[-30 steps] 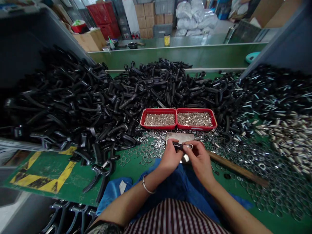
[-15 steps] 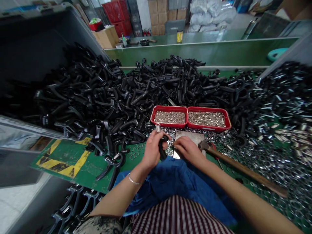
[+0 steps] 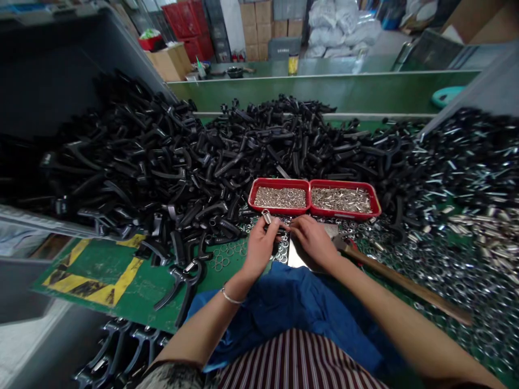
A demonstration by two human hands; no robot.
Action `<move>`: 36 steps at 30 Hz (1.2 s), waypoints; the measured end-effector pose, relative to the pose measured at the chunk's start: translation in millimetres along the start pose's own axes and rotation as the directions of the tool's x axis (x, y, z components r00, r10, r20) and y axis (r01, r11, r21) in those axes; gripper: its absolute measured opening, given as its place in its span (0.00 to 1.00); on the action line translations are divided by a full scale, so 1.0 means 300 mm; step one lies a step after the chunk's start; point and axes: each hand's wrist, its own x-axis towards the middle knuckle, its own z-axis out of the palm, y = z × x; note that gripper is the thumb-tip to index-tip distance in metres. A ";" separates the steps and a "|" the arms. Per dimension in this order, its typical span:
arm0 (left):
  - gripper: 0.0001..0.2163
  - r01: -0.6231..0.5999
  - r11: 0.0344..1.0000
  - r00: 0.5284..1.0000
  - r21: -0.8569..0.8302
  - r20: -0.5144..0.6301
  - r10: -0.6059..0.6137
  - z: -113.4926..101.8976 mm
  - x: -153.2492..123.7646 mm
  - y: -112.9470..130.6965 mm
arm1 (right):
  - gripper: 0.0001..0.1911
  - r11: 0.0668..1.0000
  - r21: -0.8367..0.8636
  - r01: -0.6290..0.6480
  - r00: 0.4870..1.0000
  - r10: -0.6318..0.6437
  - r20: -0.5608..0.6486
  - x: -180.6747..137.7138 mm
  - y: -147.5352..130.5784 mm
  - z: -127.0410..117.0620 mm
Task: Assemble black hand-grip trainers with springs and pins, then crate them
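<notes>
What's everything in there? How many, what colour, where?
Curved handles: countless, black, heaped across bench
Small trays: two, red, mid-bench
Coiled metal piece: one, silver, in left hand
Metal rings: many, silver, scattered on bench
Metal plate: one, silvery, by right hand
Wooden-handled hammer: one, brown, right of plate
Short cylinders: many, silver, far right
Hazard tape: one marking, yellow-black, bench's left
Jar: one, yellow, behind bench
Crates: at least two, red, back left
Cardboard boxes: several, brown, background
Cloth: one, blue, below hands
Bracelet: one, silver, behind left hand
Left hand: one, bare, left of plate
Right hand: one, bare, over plate
</notes>
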 end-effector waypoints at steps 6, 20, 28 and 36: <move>0.10 -0.273 0.949 0.954 0.156 0.168 0.247 0.126 -0.019 -0.008 | 0.11 0.491 0.817 -0.304 0.926 0.355 0.131 -0.158 0.060 -0.087; 0.07 -0.375 0.887 0.918 0.269 0.244 0.314 0.186 -0.087 0.015 | 0.13 -0.013 0.961 -0.275 0.909 0.322 0.265 -0.249 0.011 -0.079; 0.07 -0.356 0.885 0.925 0.300 0.245 0.289 0.190 -0.097 0.017 | 0.15 0.102 0.958 -0.269 0.932 0.279 0.232 -0.269 -0.033 -0.092; 0.05 -0.522 0.803 0.796 0.287 0.502 0.338 0.141 -0.108 0.055 | 0.17 -0.006 0.931 -0.364 0.912 0.201 0.358 -0.305 -0.075 -0.116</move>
